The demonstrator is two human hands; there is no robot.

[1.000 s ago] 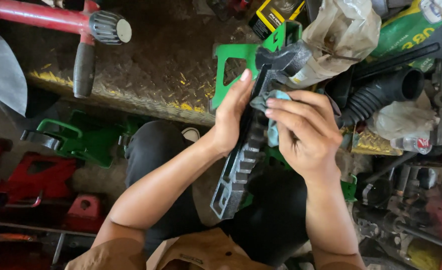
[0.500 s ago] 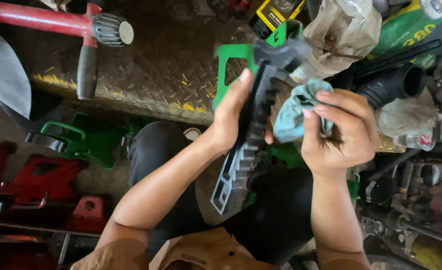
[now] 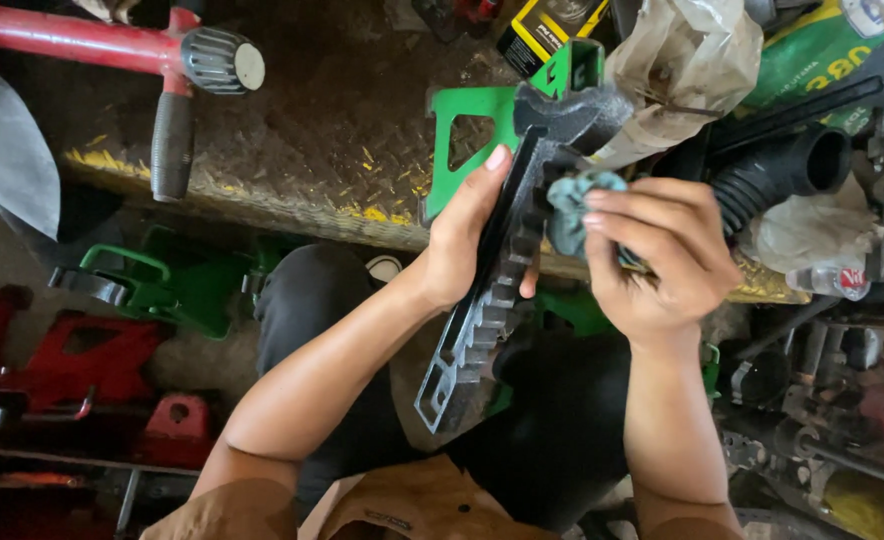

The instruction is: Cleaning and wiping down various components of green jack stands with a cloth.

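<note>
The toothed black jack post [image 3: 492, 300] sits slantwise over the person's lap, its saddle head up near the green stand [image 3: 472, 140] and its foot end down toward the knees. The left hand [image 3: 467, 240] wraps the upper shaft from the side, fingers curled behind it and the thumb lying along the front edge, so it is clamped on the post. The right hand [image 3: 662, 255] is bunched around a blue-grey rag [image 3: 574, 205], fingers pressed together on the cloth, with the rag touching the post just under its head.

A second ago the right hand lay flat over the middle of the post; half a second ago it had pulled away to the right with the rag balled up clear of the metal. Now the rag is back against the post, higher up. That reads as a wiping stroke restarted near the top, the toothed length below it not under the cloth. The post's angle has barely shifted, and the left hand has kept its grip.
</note>
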